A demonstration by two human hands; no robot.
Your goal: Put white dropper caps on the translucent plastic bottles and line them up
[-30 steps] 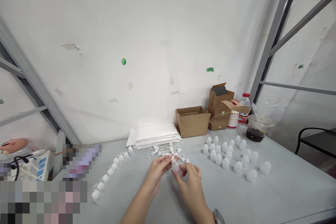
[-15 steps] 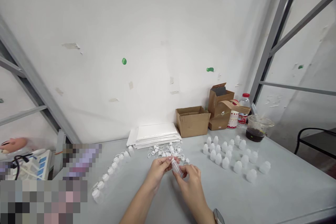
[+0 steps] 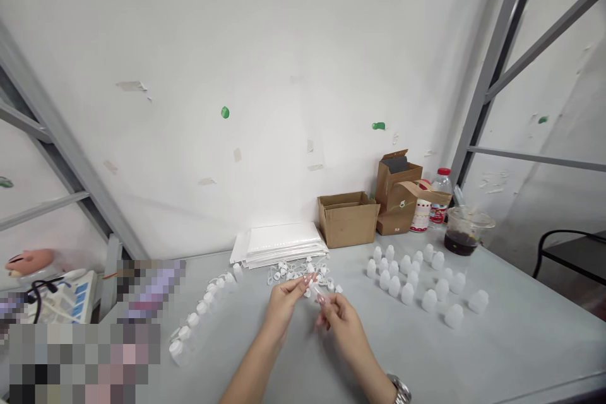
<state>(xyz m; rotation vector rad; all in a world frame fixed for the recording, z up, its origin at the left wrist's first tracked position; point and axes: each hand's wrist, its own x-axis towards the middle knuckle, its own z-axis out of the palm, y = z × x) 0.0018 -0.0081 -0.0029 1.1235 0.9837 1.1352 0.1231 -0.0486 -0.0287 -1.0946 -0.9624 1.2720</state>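
**Grey counter, slim clear bottle held up**

We keep the small white caps heaped apart from the lined-up bottles and the squat white bottles, seemingly sorted by kind. Our left hand and right hand meet above the counter, their fingers nearly closed, pinching the slim bottle between them.

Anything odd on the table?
A clear plastic cup of dark liquid stands at the back right corner of the table, close to the translucent plastic bottles. It is the only dark liquid in view. No spill is visible.
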